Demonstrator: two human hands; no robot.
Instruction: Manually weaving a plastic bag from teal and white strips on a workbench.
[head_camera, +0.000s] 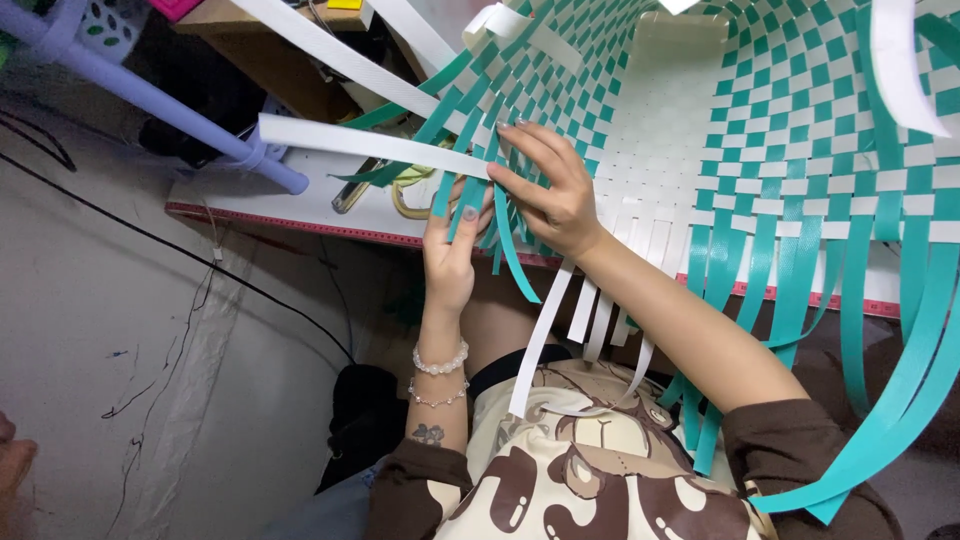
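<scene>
A half-woven basket of teal and white strips is held on its side at the table edge, mouth toward the camera, its open interior filling the upper right of the view. The checkered wall is finished deeper in; near the rim, loose teal strips and white strips hang free over the lap.

The right hand is laid on the unwoven left edge of the basket, fingers spread flat over the strips, pressing them down. A long white strip runs leftward from under its fingertips.

The left hand is raised just below, fingers pressed together around a few teal strips, thumb in front. Two bead bracelets are worn on that wrist.

Behind the hands a white table with a red ruler edge is seen. A lilac tube frame crosses the upper left. Black cables trail over the pale floor.
</scene>
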